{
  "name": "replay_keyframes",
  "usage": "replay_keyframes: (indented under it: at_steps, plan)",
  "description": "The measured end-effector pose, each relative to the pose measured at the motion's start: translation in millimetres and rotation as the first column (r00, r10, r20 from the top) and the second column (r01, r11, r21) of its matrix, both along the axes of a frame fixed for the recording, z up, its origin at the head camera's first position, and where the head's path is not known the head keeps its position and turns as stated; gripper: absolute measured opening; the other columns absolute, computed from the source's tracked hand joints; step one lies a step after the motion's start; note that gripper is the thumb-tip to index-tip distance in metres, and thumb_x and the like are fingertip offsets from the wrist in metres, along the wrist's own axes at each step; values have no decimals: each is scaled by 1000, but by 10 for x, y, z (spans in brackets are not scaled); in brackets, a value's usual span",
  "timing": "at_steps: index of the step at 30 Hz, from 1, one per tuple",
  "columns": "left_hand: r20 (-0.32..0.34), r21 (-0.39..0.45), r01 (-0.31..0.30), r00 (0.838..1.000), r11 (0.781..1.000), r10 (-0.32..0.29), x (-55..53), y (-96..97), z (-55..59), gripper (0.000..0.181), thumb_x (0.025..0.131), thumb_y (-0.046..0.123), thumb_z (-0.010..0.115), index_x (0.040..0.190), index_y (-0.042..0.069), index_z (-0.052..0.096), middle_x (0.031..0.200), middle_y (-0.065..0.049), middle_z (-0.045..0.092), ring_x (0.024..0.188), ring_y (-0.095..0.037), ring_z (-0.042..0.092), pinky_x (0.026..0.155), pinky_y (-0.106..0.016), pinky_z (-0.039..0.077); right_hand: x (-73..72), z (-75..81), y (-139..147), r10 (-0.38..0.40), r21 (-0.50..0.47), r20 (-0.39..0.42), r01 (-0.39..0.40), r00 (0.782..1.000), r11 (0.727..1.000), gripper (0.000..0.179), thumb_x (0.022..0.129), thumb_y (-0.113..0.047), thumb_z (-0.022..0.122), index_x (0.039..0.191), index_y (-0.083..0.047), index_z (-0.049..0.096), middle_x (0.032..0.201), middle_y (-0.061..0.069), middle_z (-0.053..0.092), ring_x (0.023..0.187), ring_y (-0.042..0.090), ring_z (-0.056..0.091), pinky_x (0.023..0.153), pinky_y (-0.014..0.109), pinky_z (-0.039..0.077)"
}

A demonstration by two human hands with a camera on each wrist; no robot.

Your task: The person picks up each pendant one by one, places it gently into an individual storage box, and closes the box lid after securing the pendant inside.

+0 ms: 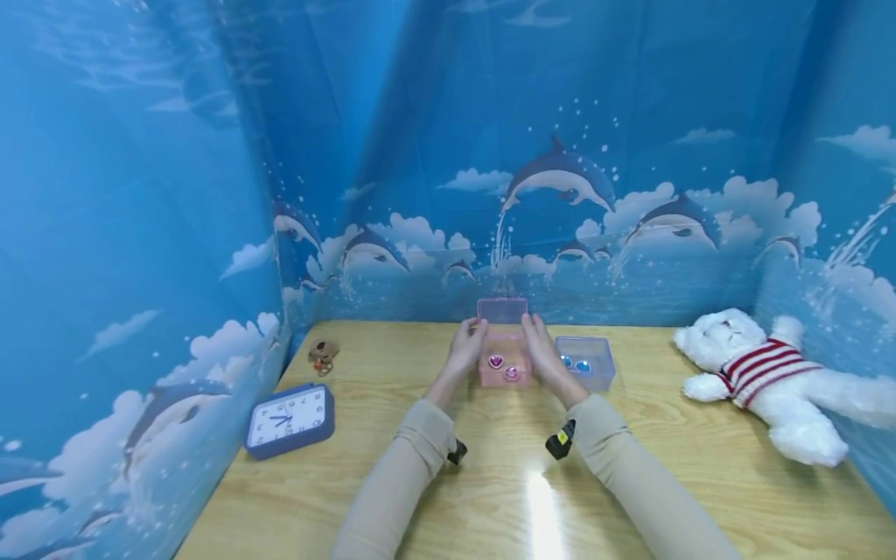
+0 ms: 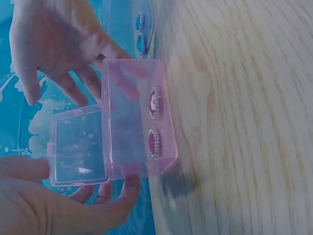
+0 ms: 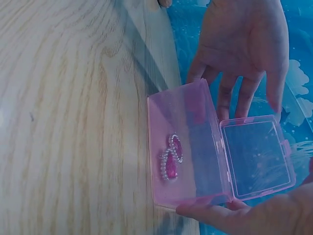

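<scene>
A clear pink plastic box (image 1: 505, 377) sits on the table with its hinged lid (image 2: 80, 147) raised at the back. Inside lie two pink gems edged with small white beads, one of them a heart-shaped gem (image 1: 496, 362). At the box's left side, my left hand (image 2: 73, 203) touches it with extended fingers, the thumb near the lid. My right hand (image 3: 269, 215) touches the opposite side, its fingers also fairly straight. Neither hand is curled round the box.
Just right of the pink box stands a clear bluish box (image 1: 597, 381) with blue gems (image 1: 582, 365). A white teddy bear (image 1: 777, 381) lies at the right. At the left are a blue clock (image 1: 290, 420) and a small brown trinket (image 1: 323, 354). A dolphin-print curtain (image 1: 434, 155) surrounds the table (image 1: 490, 498).
</scene>
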State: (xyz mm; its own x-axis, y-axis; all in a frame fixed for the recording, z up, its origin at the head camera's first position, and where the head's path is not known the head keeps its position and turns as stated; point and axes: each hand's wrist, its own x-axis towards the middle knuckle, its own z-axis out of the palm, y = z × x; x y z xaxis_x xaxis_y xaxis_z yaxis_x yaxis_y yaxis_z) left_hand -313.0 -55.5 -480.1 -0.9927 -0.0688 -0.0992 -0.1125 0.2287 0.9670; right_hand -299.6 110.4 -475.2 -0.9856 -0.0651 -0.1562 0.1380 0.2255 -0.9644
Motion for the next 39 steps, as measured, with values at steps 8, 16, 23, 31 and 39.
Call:
replay_keyframes:
  at_steps: [8, 16, 23, 31, 39]
  plan:
    - [7, 73, -7, 1000, 997, 6, 4, -20, 48, 68, 111, 57, 25, 123, -4, 52, 108, -18, 54, 78, -20, 44, 66, -29, 37, 2, 3, -36, -65, -131, 20, 67, 998, 989, 77, 110, -61, 13, 160, -4, 26, 166, 30, 29, 155, 48, 29, 129, 67, 25]
    - [21, 65, -63, 998, 996, 62, 69, -16, 34, 54, 109, 46, 46, 131, -1, 59, 102, -16, 59, 85, -21, 53, 74, -28, 46, 32, -55, -29, -42, -71, -29, 40, 999, 997, 68, 113, -48, 23, 153, 6, 32, 161, 30, 32, 151, 47, 32, 131, 59, 25]
    - [4, 141, -103, 995, 985, 103, 93, -5, -16, 35, 100, 14, 55, 131, -2, 60, 122, -19, 64, 102, -29, 62, 93, -42, 58, 62, -97, -8, -27, -6, -60, 27, 998, 1000, 58, 113, -30, 31, 158, 7, 34, 166, 28, 33, 158, 45, 29, 134, 55, 20]
    - [-48, 73, -103, 993, 992, 106, 99, -22, -95, 38, 92, -3, 56, 129, -4, 61, 130, -22, 67, 127, -37, 61, 113, -46, 52, 114, -167, -14, -5, -8, -42, 5, 999, 1000, 53, 112, -17, 33, 160, 6, 30, 168, 28, 32, 158, 45, 28, 133, 56, 23]
    - [-67, 71, -72, 995, 995, 76, 106, -62, -145, 42, 91, -7, 58, 133, -2, 59, 134, -23, 66, 130, -38, 60, 109, -46, 55, 142, -208, -25, 6, 44, -57, -4, 998, 999, 52, 111, -11, 35, 161, 3, 29, 169, 28, 29, 159, 45, 26, 134, 57, 22]
